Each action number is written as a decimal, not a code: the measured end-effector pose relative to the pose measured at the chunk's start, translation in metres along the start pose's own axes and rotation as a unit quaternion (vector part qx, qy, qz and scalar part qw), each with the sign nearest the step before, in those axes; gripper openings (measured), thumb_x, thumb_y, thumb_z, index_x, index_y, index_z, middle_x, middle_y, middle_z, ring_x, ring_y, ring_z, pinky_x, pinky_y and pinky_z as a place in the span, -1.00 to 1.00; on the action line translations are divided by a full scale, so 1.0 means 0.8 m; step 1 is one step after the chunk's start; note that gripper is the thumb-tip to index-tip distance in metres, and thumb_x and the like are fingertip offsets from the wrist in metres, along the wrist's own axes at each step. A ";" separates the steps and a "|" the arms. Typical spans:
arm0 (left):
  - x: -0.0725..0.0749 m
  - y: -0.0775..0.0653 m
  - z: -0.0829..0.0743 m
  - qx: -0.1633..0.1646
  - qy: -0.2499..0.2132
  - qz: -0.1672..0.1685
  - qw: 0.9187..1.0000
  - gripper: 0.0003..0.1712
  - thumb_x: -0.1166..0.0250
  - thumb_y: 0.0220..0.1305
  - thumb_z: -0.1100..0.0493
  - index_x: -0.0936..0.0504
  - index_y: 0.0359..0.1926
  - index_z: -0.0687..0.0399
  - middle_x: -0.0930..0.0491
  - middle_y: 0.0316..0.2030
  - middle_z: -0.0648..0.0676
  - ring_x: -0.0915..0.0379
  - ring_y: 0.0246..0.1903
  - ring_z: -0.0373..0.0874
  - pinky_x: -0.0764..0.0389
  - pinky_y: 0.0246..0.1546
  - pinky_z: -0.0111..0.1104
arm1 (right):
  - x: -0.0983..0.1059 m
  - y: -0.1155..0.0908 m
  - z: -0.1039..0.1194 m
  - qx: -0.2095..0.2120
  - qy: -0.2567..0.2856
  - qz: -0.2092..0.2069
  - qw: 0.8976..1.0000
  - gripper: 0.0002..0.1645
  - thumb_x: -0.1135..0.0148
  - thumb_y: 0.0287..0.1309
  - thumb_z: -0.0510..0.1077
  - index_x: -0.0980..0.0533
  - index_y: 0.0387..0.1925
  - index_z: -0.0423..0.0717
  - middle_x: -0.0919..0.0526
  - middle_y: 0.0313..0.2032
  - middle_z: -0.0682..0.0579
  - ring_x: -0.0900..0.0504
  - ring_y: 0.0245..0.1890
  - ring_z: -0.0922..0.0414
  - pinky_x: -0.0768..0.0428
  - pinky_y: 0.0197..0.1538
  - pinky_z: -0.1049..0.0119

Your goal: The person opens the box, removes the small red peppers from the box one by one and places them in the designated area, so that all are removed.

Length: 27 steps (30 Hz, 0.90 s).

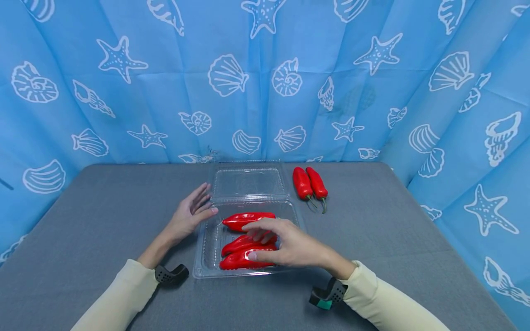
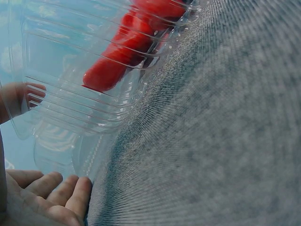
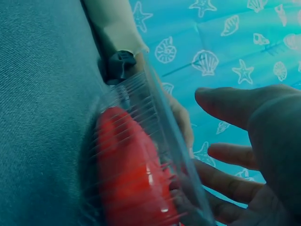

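Note:
A clear plastic clamshell box (image 1: pixel 198 264) stands unfolded on the table, its lid (image 1: pixel 248 184) lying back on the far side. Three red peppers lie in the base: one at the back (image 1: pixel 238 222), a middle one (image 1: pixel 238 245) and a front one (image 1: pixel 236 262). Over their right ends hovers my right hand (image 1: pixel 290 243), thumb apart from bent fingers, with nothing seen in its grasp. My left hand (image 1: pixel 188 217) is beside the box's left wall, fingers spread and relaxed; whether it touches the plastic I cannot tell.
Two more red peppers (image 1: pixel 302 183) with green stems lie side by side, right of the lid. Grey cloth (image 1: pixel 136 197) covers the table. Behind it hangs a blue curtain (image 1: pixel 174 101) with white shells and starfish.

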<state>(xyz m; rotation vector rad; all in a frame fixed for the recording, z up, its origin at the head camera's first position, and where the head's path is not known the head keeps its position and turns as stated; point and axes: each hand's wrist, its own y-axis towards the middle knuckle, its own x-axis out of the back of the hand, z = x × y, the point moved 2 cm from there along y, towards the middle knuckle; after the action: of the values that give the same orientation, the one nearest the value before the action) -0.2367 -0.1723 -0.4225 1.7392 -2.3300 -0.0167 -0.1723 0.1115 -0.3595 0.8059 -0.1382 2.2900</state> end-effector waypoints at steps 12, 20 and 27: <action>0.000 -0.001 -0.001 0.000 0.003 0.002 1.000 0.00 -0.29 0.37 0.23 0.14 0.60 0.28 0.06 0.58 0.26 0.06 0.52 0.25 -0.21 0.44 -0.04 | -0.006 0.000 -0.003 0.016 0.007 0.047 0.999 -0.33 -0.44 0.19 0.00 -0.49 0.29 -0.08 -0.64 0.06 0.04 -0.61 0.00 0.15 -0.66 0.11 0.24; 0.000 0.000 0.000 -0.004 -0.008 0.003 1.000 -0.01 -0.28 0.37 0.27 0.14 0.60 0.30 0.06 0.58 0.27 0.05 0.52 0.23 -0.21 0.43 -0.12 | -0.007 -0.001 0.002 -0.003 -0.042 0.066 0.997 -0.33 -0.45 0.20 0.05 -0.50 0.31 0.00 -0.62 0.16 0.14 -0.56 0.09 0.27 -0.56 0.22 0.27; 0.000 0.000 0.000 -0.001 -0.006 0.001 1.000 -0.01 -0.29 0.37 0.27 0.14 0.60 0.29 0.06 0.58 0.26 0.05 0.52 0.24 -0.22 0.42 -0.14 | -0.007 -0.003 0.001 -0.029 -0.073 0.079 0.994 -0.31 -0.40 0.22 0.13 -0.48 0.34 0.06 -0.54 0.25 0.24 -0.48 0.17 0.27 -0.51 0.25 0.24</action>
<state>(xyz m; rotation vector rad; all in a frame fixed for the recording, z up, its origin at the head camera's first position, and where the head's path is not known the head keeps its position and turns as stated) -0.2366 -0.1722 -0.4225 1.7396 -2.3398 -0.0285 -0.1668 0.1098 -0.3624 0.9618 -0.3439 2.3617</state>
